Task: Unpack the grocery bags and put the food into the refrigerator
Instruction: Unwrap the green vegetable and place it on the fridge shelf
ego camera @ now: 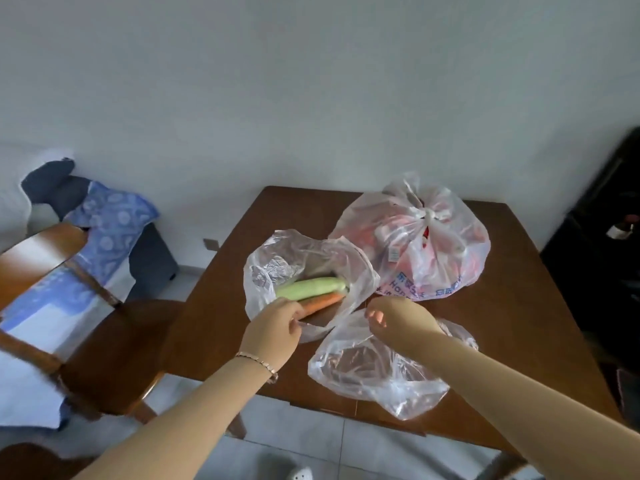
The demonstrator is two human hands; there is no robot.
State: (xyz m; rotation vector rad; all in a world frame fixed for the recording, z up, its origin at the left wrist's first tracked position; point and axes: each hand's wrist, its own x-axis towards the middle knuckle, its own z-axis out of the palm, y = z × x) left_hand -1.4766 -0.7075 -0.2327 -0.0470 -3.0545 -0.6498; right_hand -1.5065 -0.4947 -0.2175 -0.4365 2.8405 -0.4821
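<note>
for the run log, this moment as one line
phase: unpacking | left hand: pinches open bag rim | right hand: curled beside it, grip unclear | inside: carrot, green gourd

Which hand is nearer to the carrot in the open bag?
Left. The left hand pinches the rim of the bag right at the near end of the carrot. The right hand is farther off, to the right, beyond the bag's edge.

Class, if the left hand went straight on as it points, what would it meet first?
Probably the carrot in the open bag, just past the left hand; depth is unclear.
</note>
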